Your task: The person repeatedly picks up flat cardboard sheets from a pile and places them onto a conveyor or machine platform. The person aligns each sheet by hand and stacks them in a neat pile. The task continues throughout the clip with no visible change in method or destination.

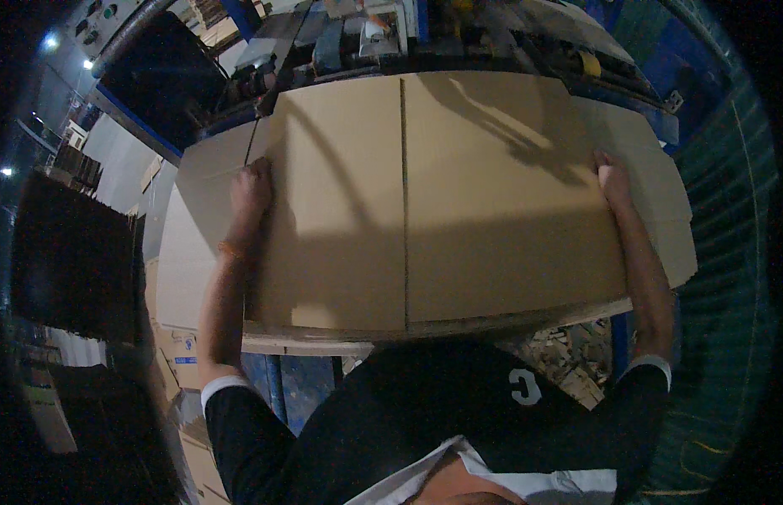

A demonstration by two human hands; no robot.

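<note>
Two hands, one flat cardboard sheet, one stack beneath.

Nearest, at 6 o'clock: dark sleeves with white cuffs, two forearms reaching up from the lower edge.

Left hand point(251, 189), at 9 o'clock of the sheet: curled closed over the sheet's left edge, knuckles up, gripping the cardboard. Thin orange band on that wrist.

Right hand point(612, 177), at 3 o'clock of the sheet: laid on the sheet's right edge, fingers pointing to 12 o'clock; grip or mere flat pressure, cannot tell.

Cardboard sheet point(425, 202): one, large, tan, lying flat at centre of view between both hands, one straight crease running from 12 to 6 o'clock through the middle. Resting on a stack of similar boards point(198, 244), whose edges show at 9 o'clock and at 3 o'clock; number of boards in the stack not countable.

Handling, as a judgement: best held level with both hands at matching height on opposite edges, pulled evenly so the crease does not fold, edges kept square to the stack below.

Further, at 12 o'clock: one machine point(391, 42) with rollers and dark metal parts, just beyond the sheet's far edge. One yellow roll point(589, 63) at 1 o'clock. Three small lights at 10 o'clock, far off.
</note>
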